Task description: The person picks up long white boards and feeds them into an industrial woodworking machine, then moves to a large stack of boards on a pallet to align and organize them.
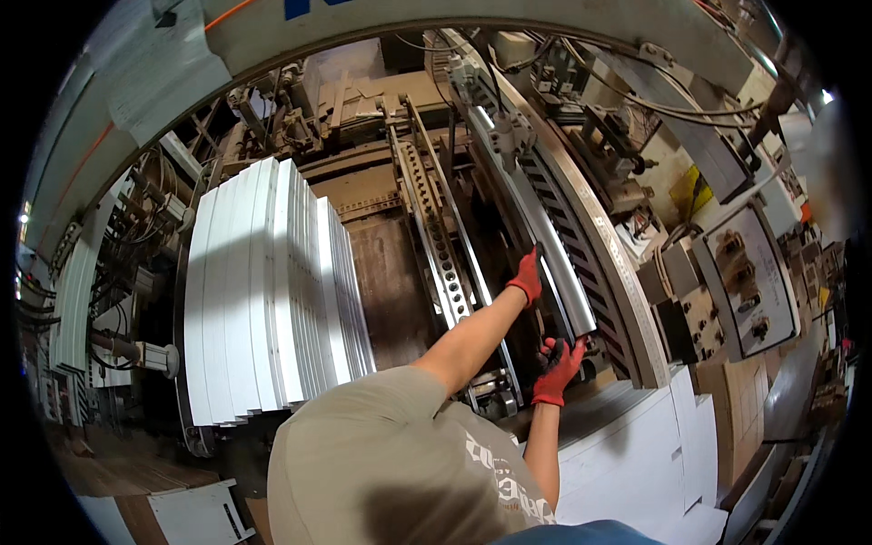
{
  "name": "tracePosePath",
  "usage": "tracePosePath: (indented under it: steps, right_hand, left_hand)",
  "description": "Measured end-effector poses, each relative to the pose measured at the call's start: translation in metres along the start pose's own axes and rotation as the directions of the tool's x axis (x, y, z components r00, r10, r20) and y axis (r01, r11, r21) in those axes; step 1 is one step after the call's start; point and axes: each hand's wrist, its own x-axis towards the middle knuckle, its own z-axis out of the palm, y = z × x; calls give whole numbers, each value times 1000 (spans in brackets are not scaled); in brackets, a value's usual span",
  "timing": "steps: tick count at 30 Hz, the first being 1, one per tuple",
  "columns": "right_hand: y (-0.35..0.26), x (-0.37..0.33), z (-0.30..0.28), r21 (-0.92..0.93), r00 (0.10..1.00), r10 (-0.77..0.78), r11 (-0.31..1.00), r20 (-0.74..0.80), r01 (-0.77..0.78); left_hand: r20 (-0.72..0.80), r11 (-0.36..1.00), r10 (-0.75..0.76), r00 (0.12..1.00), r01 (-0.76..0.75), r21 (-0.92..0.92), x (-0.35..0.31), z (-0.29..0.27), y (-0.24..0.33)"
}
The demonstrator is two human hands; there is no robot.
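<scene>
Head view shows the silver strip (565,282) from 1 to 4 o'clock, with the left hand (527,277) along its edge at 3 and the right hand (558,372), fingers bent, at its end, probably for steadying both places; whether they pinch, I cannot tell.

The brown machine bed (381,282) carries white boards (232,309), stacked in 3 adjoining groups.
</scene>
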Motion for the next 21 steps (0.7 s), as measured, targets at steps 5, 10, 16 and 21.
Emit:
tracePosePath:
  steps: [5,10,16,21]
  right_hand:
    - [6,-22,16,15,997,-74,997,20,74]
    - [10,-18,16,-5,999,-3,1000,-38,3]
    - [-20,-25,7,-77,988,-91,992,124,101]
    - [31,-50,31,-530,840,-539,695,65,486]
  left_hand:
    - [87,1000,18,996,-18,8,-10,-17,15]
    - [300,937,-272,914,322,-132,-12,-31,53]
    - [391,358,520,759,-610,707,7,-60,51]
    - [-18,964,-260,965,261,50,-14,1,57]
